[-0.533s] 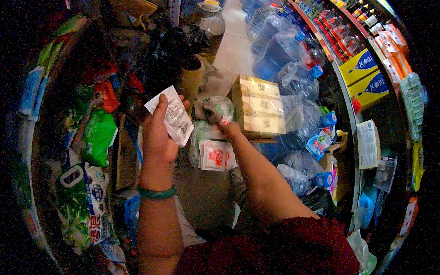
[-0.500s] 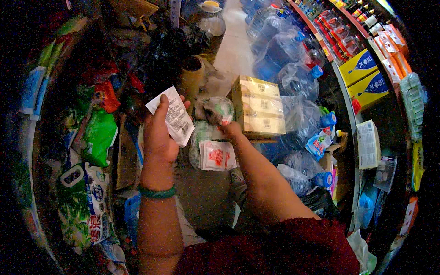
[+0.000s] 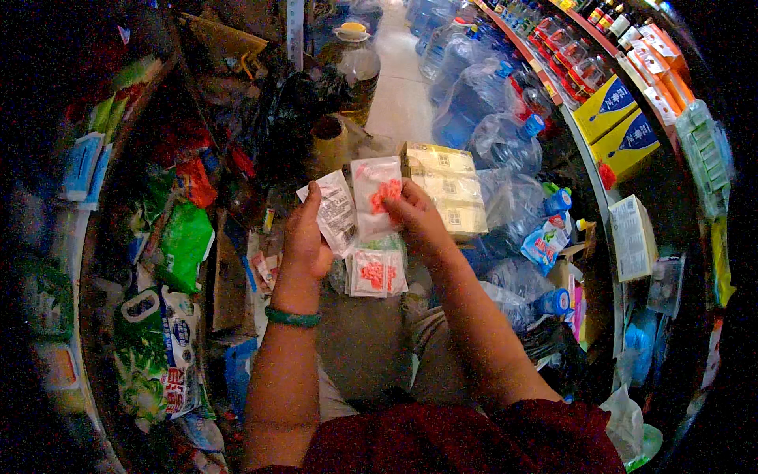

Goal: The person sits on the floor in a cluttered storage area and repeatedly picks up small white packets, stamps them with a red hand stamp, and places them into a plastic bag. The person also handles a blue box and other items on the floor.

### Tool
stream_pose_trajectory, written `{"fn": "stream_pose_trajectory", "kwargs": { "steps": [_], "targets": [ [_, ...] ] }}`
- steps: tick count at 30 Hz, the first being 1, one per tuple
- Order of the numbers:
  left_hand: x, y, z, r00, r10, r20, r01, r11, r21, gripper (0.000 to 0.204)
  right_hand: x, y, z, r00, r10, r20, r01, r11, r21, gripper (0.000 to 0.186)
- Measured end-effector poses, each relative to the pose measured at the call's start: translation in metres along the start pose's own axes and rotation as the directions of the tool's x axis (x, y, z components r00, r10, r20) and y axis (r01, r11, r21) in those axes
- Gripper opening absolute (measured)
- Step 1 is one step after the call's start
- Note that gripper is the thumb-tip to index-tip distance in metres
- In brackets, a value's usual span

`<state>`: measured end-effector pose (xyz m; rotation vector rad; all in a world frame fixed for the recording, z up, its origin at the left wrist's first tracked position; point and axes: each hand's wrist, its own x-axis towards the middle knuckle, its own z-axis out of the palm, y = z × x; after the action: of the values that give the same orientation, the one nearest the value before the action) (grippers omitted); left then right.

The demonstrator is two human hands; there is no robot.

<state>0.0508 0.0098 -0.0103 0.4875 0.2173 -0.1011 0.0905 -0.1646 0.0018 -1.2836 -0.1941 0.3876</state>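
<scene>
While both hands are up in the middle of the head view, each one holds a flat packet. The left hand [image 3: 304, 237], ringed at the wrist by a dark green band [image 3: 292, 317], grips a white rectangular sachet with dark print [image 3: 336, 215], thumb on its near face and the other fingers mostly hidden behind; whether more than one lies there I cannot tell. The right hand [image 3: 418, 220] is narrowed to a pinch on the lower right part of a white rectangular sachet with a red printed patch [image 3: 371, 180], held upright just beside the first. Below them lies a small pile of white square sachets with red print [image 3: 377, 273]. Just beyond the right hand stands a pale yellow block of boxes in clear wrap [image 3: 444, 178], with large clear blue-tinted plastic bottles [image 3: 505, 150] to its right. The step in hand looks to be bringing the two held sachets together, edge by edge. The next move, I judge, calls for a light fingertip pinch and a level alignment, since such thin packets could bend or slide apart.
</scene>
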Motion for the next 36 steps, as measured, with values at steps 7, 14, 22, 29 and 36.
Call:
{"fn": "stream_pose_trajectory", "kwargs": {
  "steps": [7,14,22,29,36],
  "targets": [
    [-0.016,-0.011,0.018,0.986,-0.026,0.163,0.051,0.987,-0.151,0.064,-0.017,0.006,0.014,0.999,0.043,0.02,-0.045,0.993,0.113,0.032],
    [-0.021,-0.017,0.022,0.971,-0.036,0.236,0.066,0.99,-0.122,0.047,-0.019,-0.01,0.007,0.995,0.063,0.079,-0.088,0.925,0.369,0.033],
    [-0.021,-0.031,0.02,0.966,-0.037,0.254,0.019,0.997,0.075,0.036,-0.023,-0.01,0.001,0.987,0.111,0.113,-0.145,0.916,0.373,0.038],
    [-0.023,-0.024,0.024,0.991,-0.031,0.127,-0.003,0.964,0.266,0.031,-0.025,-0.016,0.001,0.998,0.058,0.031,-0.064,0.95,0.307,0.031],
    [-0.016,-0.029,0.017,0.973,0.183,-0.143,-0.1,0.886,0.454,0.031,-0.022,-0.024,-0.014,0.997,-0.056,-0.062,0.069,0.969,0.239,0.026]
  ]
}}
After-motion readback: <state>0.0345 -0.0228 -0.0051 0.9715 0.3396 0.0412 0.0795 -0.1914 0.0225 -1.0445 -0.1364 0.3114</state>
